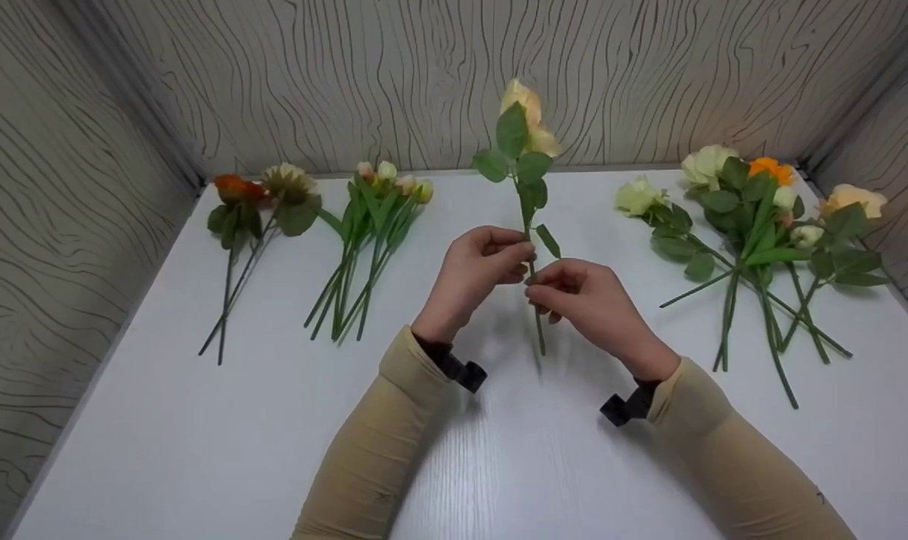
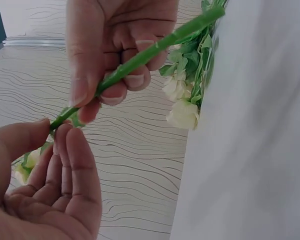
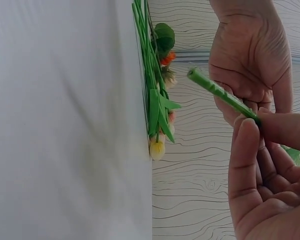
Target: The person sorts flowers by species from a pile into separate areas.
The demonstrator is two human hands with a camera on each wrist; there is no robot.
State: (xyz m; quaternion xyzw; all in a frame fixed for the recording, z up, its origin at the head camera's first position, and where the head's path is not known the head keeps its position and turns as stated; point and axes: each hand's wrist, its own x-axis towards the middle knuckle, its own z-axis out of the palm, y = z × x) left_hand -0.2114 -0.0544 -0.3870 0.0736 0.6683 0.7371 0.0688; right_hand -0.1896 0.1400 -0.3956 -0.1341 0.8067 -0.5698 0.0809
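A peach rose (image 1: 527,112) with green leaves stands upright above the middle of the white table, held by both hands. My left hand (image 1: 483,270) pinches its stem just below the lowest leaf. Slightly lower, my right hand (image 1: 592,304) pinches the same stem between thumb and fingers. The bare stem end (image 1: 540,337) sticks out below both hands. In the left wrist view the green stem (image 2: 140,59) runs slantwise through the fingers of both hands. The right wrist view shows the cut stem tip (image 3: 192,74) pointing toward the camera.
On the table (image 1: 468,465), a red-orange flower (image 1: 238,189) and a cream one (image 1: 289,184) lie at the left, beside a bunch of tulips (image 1: 371,217). A mixed pile with white roses (image 1: 708,166), an orange flower (image 1: 771,170) and a peach rose (image 1: 852,201) lies right. A patterned wall (image 1: 394,82) stands behind.
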